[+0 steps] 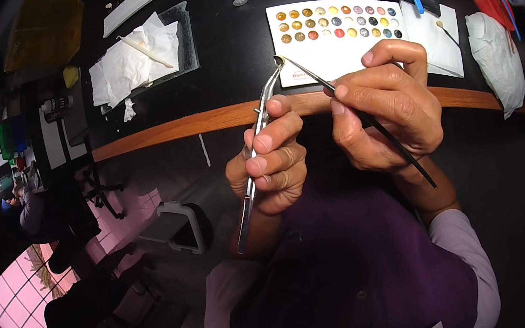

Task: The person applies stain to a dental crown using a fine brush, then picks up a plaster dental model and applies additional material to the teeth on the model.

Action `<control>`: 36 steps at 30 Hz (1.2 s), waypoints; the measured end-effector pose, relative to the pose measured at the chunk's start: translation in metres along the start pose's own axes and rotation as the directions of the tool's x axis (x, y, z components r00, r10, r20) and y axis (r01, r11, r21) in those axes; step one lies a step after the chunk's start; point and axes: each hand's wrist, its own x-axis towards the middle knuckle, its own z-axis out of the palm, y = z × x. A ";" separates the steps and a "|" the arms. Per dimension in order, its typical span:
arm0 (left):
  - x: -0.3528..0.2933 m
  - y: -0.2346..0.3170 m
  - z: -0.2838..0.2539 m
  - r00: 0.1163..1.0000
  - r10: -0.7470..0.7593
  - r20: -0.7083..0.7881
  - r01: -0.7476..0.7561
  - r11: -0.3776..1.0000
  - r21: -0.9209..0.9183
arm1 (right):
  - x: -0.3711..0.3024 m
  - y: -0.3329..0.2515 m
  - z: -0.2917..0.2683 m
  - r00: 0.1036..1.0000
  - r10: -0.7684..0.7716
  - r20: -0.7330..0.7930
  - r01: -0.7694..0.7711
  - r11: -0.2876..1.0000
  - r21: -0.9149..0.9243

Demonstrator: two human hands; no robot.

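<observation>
A tiny dark piece (278, 62) sits at the bent tip of the metal forceps (262, 117), raised over the table's front edge, with the brush (309, 74) tip just beside it; whether they touch is too small to tell. The left hand (272, 162) has its fingers curled closed around the forceps, while the right hand (394, 103) pinches the brush between thumb and fingertips, leaving no gap. Behind lies the white palette (321, 58) with 3 rows of coloured dots, and to its left crumpled tissue (136, 58) on a glass plate (186, 31). The likeliest trouble is the piece slipping free if the left grip slackens or the brush pushes too hard; with neither wrist visibly braced on the table (227, 49), a small tremor could also smear a stroke.
</observation>
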 end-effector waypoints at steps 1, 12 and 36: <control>0.000 0.000 0.000 1.000 0.005 -0.004 -0.005 1.000 0.006 | 0.000 0.000 0.000 1.000 0.003 0.001 -0.003 1.000 0.002; 0.001 -0.007 0.006 0.991 0.085 -0.105 -0.081 0.996 0.044 | 0.001 0.002 0.002 0.999 0.001 -0.051 -0.002 1.000 -0.027; 0.001 -0.009 0.007 0.988 0.099 -0.119 -0.084 0.989 0.122 | 0.001 0.002 0.003 0.998 -0.017 -0.052 0.016 0.999 -0.027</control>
